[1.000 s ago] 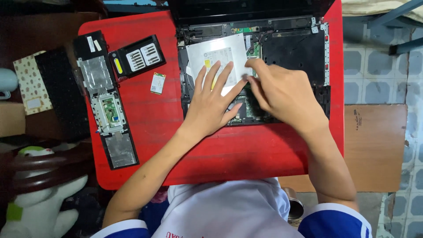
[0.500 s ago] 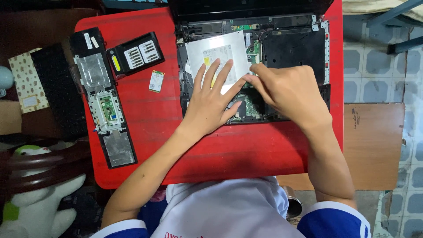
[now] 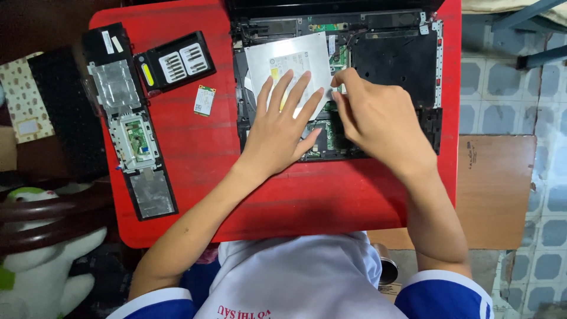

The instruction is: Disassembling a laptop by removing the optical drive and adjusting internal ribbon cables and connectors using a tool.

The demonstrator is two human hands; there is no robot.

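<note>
On the red table (image 3: 195, 147), left hand (image 3: 283, 127) flat on silver drive (image 3: 289, 62), right hand (image 3: 378, 118) pinching its edge

My head camera looks straight down, close above the red table (image 3: 195, 147), over my own arms and chest.

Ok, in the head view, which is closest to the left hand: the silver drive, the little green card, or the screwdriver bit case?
From the left hand:
1. Silver drive, right under its fingers.
2. Little green card, to its left on the red table.
3. Bit case, farther left and up.
</note>
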